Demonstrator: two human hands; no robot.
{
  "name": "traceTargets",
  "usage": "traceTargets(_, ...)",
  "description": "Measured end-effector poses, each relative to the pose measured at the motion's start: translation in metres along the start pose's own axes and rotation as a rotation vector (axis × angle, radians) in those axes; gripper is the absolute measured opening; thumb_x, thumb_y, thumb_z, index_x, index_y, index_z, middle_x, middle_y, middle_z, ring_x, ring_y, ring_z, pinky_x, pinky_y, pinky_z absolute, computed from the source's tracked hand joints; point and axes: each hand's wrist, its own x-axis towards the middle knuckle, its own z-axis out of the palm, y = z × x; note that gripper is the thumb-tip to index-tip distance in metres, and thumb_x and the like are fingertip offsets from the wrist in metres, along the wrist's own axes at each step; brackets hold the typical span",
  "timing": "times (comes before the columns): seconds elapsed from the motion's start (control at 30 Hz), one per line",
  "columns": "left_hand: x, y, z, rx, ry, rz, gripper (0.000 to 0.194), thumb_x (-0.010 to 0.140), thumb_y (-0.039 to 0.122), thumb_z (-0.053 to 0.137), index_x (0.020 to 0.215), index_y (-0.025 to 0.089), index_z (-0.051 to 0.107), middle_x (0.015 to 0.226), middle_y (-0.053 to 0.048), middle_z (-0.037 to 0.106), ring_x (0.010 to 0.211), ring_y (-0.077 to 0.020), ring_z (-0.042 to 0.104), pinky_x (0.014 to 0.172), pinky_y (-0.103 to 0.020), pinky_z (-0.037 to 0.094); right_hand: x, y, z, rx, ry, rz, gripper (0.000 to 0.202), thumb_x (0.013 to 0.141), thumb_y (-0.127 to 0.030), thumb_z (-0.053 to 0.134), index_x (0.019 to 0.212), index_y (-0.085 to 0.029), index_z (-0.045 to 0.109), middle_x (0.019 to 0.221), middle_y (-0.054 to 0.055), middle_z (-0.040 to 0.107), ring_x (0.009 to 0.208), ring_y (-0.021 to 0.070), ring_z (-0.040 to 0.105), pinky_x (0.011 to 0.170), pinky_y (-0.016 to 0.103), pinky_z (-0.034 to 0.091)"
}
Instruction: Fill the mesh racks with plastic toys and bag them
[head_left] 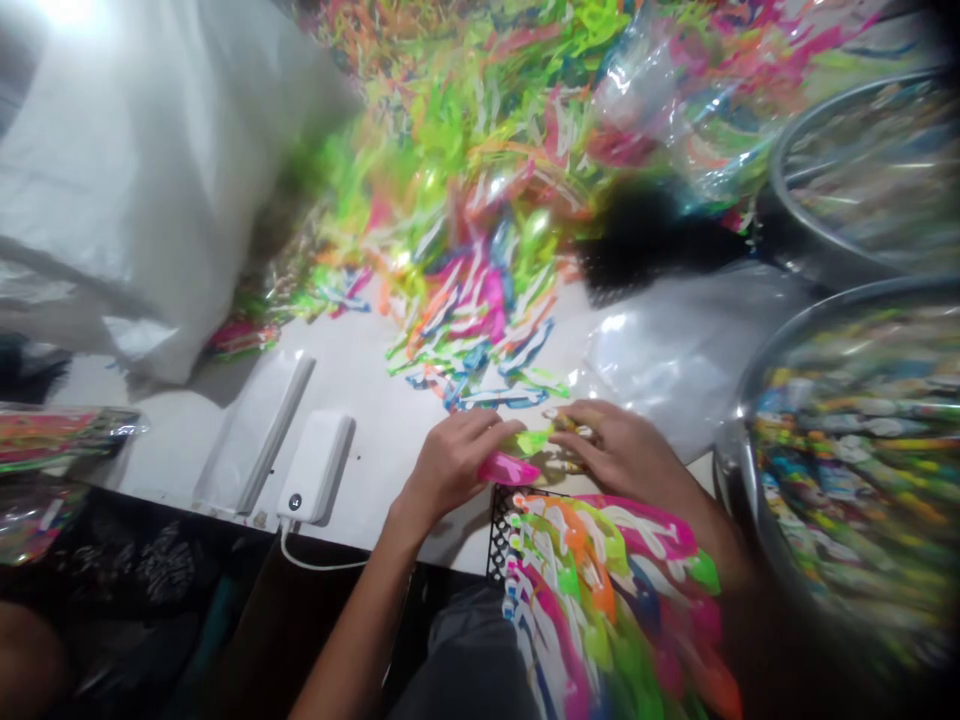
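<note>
My left hand (pixel 459 455) is closed at the table's front edge, its fingers around a pink plastic piece (pixel 510 468) and a lime-green one (pixel 534 440). Close beside it, my right hand (pixel 619 445) pinches a few thin, brownish patterned sticks (pixel 574 450) near the green piece. Blur hides whether the sticks and plastic touch. Just below the hands, a fan of neon plastic pieces with white strips (pixel 600 580) hangs over my lap, their ends lined up along a black patterned strip (pixel 499 535). Loose pieces of the same kind form a big heap (pixel 480 280) beyond the hands.
Two metal basins stand at the right; the nearer basin (pixel 742 410) holds many colourful sticks. A white sack (pixel 142 170) fills the upper left. A white power bank (pixel 316 468) with a cable and a long white box (pixel 255 430) lie left. Clear plastic bags (pixel 660 350) lie right of the heap.
</note>
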Motion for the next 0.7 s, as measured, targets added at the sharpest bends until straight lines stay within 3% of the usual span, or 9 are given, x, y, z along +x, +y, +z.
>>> traceTargets(0.17,-0.001,0.001,-0.002,-0.045,0.006,-0.024,0.033,0.105,0.042,0.055,0.122,0.016,0.066,0.099,-0.009,0.072,0.086,-0.0203,0.068,0.07,-0.031,0.053,0.0,0.0,0.003,0.161,0.016,0.027,0.028,0.101,-0.048,0.061,0.111,-0.027,0.077,0.122,0.008,0.075,0.115,0.0285,0.068,0.105,0.05,0.051)
traceTargets(0.53,-0.004,0.004,-0.003,-0.024,0.013,-0.035,0.028,0.102,0.036,0.06,0.123,0.018,0.065,0.096,-0.007,0.071,0.084,-0.0195,0.067,0.068,-0.03,0.052,-0.004,-0.002,0.014,0.293,0.118,0.072,0.033,0.096,-0.057,0.066,0.102,-0.026,0.078,0.111,0.007,0.072,0.098,0.0241,0.069,0.076,0.038,0.059)
traceTargets(0.7,-0.004,0.007,-0.004,0.003,0.031,-0.019,0.026,0.099,0.029,0.064,0.123,0.018,0.065,0.095,-0.006,0.071,0.082,-0.0187,0.065,0.068,-0.029,0.05,-0.007,-0.004,0.017,0.401,0.122,0.11,0.04,0.093,-0.062,0.068,0.11,-0.028,0.079,0.115,0.008,0.071,0.102,0.0246,0.068,0.079,0.039,0.062)
